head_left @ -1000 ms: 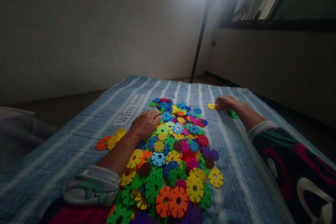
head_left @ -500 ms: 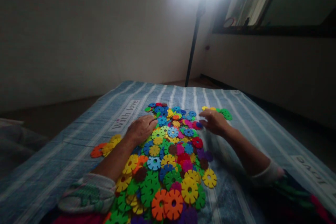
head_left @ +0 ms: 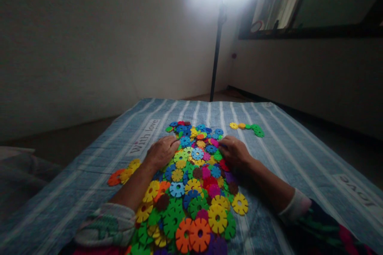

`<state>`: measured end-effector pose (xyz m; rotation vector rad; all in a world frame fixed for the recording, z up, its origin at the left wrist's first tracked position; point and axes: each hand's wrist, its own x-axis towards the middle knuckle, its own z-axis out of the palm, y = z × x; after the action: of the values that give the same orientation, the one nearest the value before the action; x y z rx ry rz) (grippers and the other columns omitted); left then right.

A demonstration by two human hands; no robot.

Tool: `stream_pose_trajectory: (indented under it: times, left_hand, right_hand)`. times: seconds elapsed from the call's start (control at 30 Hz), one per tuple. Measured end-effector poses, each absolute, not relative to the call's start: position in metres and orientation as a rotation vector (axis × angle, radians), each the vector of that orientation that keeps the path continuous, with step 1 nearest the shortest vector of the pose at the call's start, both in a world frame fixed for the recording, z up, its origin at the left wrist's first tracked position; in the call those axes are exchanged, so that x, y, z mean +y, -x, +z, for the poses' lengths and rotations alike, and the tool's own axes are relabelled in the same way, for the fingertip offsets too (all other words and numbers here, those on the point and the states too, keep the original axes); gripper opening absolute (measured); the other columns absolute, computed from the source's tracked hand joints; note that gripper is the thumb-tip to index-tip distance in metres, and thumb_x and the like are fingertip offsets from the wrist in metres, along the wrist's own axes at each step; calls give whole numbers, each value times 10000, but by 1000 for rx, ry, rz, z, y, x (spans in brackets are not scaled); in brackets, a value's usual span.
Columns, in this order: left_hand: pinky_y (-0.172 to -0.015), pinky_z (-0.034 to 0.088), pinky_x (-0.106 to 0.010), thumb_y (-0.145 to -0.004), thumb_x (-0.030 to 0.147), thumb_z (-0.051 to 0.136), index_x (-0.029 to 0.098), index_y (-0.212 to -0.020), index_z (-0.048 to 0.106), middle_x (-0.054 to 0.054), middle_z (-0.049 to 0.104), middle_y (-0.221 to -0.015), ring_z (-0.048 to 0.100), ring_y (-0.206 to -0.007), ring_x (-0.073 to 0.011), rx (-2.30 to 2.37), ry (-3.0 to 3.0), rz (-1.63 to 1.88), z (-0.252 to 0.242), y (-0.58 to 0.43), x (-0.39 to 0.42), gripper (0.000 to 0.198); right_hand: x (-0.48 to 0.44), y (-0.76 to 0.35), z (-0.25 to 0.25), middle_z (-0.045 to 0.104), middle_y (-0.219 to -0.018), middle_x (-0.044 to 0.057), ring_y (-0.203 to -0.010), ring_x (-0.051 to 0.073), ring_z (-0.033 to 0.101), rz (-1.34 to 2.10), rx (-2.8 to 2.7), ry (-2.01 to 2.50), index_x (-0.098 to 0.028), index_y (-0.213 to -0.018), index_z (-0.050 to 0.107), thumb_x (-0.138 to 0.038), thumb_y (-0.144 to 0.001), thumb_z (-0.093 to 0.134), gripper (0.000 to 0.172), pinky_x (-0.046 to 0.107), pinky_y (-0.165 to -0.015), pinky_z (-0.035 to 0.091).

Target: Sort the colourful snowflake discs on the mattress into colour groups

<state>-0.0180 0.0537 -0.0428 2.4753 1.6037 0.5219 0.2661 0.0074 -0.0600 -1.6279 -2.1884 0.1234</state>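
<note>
A long heap of colourful notched plastic discs (head_left: 177, 189) runs down the middle of the cloth. My left hand (head_left: 163, 152) rests against the heap's left side, fingers bent and pressed together near a blue disc (head_left: 185, 141). Whatever those fingers pinch is hidden. On the opposite side, my right hand (head_left: 235, 151) has its fingertips closed in at the heap's edge, beside a pink disc (head_left: 214, 142) and another blue disc (head_left: 211, 149). Its grip is too small and dark to make out.
A short row of yellow, orange and green discs (head_left: 257, 130) lies at the far right. Orange and yellow discs (head_left: 115, 177) lie left of my left forearm. A striped blue cloth (head_left: 287, 147) covers the surface. Beyond it stands a lit lamp on a pole (head_left: 216, 55).
My right hand has moved left from beside the far-right row to the heap's edge, and its fingers have closed. The left hand has stayed nearly in place. The view has tilted slightly.
</note>
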Motion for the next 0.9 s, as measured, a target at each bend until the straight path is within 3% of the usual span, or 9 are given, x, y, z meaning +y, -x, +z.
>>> stream_pose_trajectory:
  times: [0.27, 0.47, 0.57, 0.67, 0.77, 0.9]
  left_hand:
    - [-943, 451, -348, -886, 424, 252, 201, -819, 582, -100, 667, -980, 605, -1000, -234, 1596, -2495, 502, -40, 16, 51, 404]
    - [-969, 441, -340, -887, 438, 263, 201, -850, 602, -96, 672, -1013, 605, -1026, -231, 1611, -2471, 514, -43, 17, 53, 415]
    - [-980, 439, -342, -885, 434, 277, 206, -849, 609, -93, 677, -1028, 602, -1042, -232, 1620, -2468, 528, -45, 18, 54, 405]
    - [-968, 448, -348, -883, 423, 289, 210, -830, 616, -85, 683, -1003, 607, -1023, -231, 1612, -2470, 549, -45, 18, 54, 394]
    - [-959, 453, -346, -873, 415, 316, 212, -818, 627, -76, 689, -984, 608, -1008, -228, 1597, -2465, 583, -44, 17, 53, 376]
    - [-969, 445, -348, -875, 415, 307, 208, -827, 621, -82, 682, -997, 603, -1023, -229, 1615, -2452, 556, -44, 17, 53, 379]
  right_hand:
    - [3, -274, -52, 664, -776, 15, -733, 156, 595, 663, -1802, 1411, -164, -778, 695, -313, -819, 532, 225, 229, -661, 432]
    - [6, -281, -54, 511, -533, -15, -543, 128, 492, 632, -1676, 1374, -161, -575, 605, -408, -811, 509, 355, 239, -524, 347]
    - [7, -287, -54, 581, -582, 1, -589, 145, 552, 542, -1674, 1377, -165, -610, 649, -337, -796, 531, 279, 251, -575, 393]
    - [7, -290, -53, 674, -757, 39, -712, 173, 618, 526, -1788, 1313, -175, -735, 716, -316, -771, 603, 184, 269, -650, 448]
    - [7, -290, -55, 687, -889, 67, -823, 194, 633, 498, -2016, 1208, -190, -832, 742, -319, -762, 667, 165, 293, -725, 476]
    - [10, -291, -61, 687, -898, 74, -837, 199, 634, 355, -2193, 1252, -199, -823, 752, -273, -801, 641, 135, 314, -767, 476]
